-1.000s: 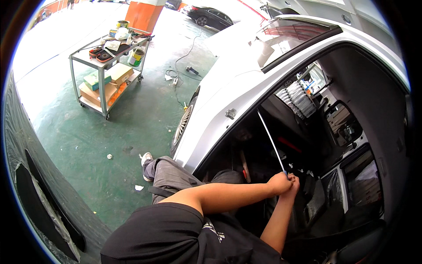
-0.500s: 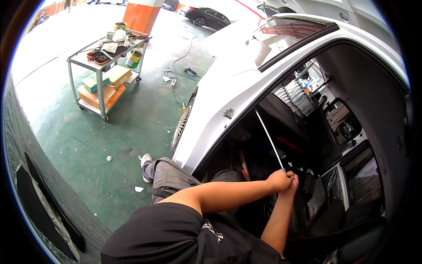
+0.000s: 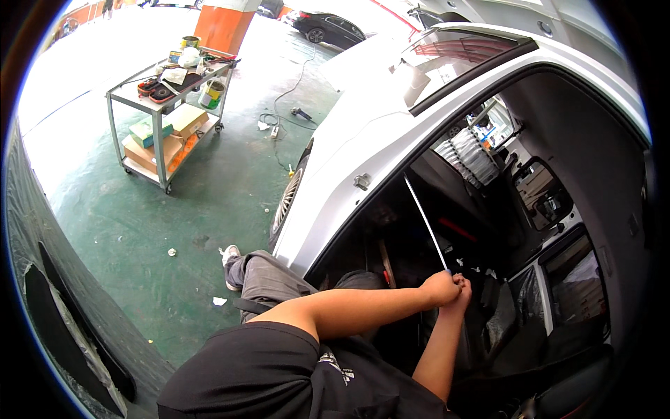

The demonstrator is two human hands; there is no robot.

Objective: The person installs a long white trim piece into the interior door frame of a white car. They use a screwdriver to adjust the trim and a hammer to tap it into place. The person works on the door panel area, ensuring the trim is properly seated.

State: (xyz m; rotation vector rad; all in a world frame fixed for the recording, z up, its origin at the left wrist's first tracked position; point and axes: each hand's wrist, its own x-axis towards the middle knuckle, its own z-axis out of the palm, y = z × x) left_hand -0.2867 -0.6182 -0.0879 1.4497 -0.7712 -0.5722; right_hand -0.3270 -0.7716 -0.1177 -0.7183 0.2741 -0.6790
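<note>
A rod (image 3: pixel 426 220) runs forward from our left hand (image 3: pixel 440 288) and right hand (image 3: pixel 460 295) inside the car (image 3: pixel 359 146). On our left, a trolley (image 3: pixel 128 91) stands on the floor (image 3: pixel 209 216), boxes (image 3: pixel 143 153) on its lower shelf (image 3: pixel 207 126); a tool (image 3: pixel 301 114) lies between trolley and car.

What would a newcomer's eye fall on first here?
Probably the white car filling the right half, its dark interior open to view. Over that interior, the left hand and right hand meet at the near end of a thin silvery rod. At upper left, a cluttered metal cart stands on green floor.
</note>
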